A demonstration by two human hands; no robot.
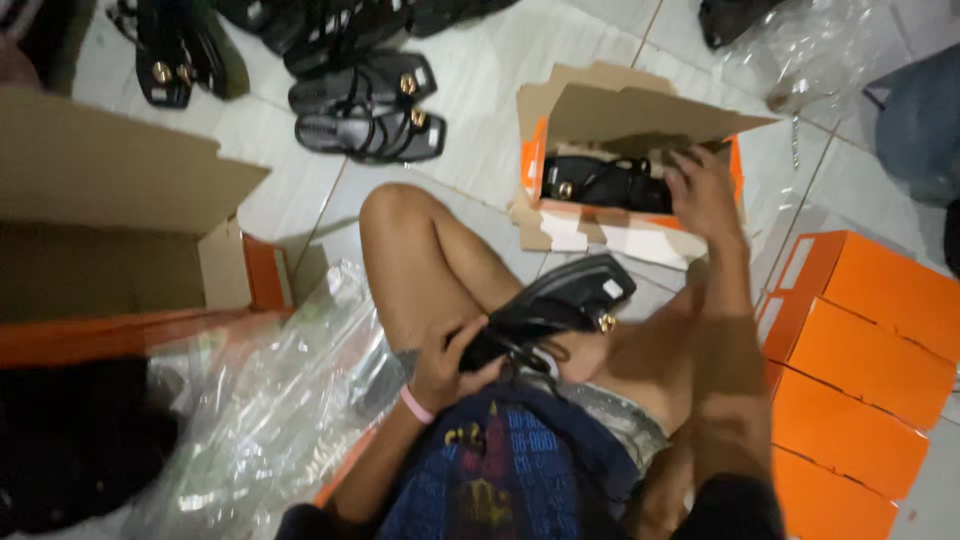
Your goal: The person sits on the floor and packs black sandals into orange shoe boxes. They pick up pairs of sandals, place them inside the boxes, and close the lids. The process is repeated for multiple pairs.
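While I look down through the head camera, I find my left hand (445, 365) closed around the heel end of a black sandal (560, 305), which rests tilted across my bent leg with its gold stud facing the right side of the view. My right hand (700, 190) reaches into an open orange shoebox (535, 160) on the tiled floor (480, 70); its fingers are curled over the edge of a second black sandal (600, 183) lying inside, though I cannot tell whether they actually grip it. The box's cardboard flap stands raised above that hand. A stack of closed orange boxes (860, 350) sits just beside my right arm. Clear plastic wrapping (270, 400) lies near my left elbow. More black sandals (365, 110) lie on the floor, well apart from the box.
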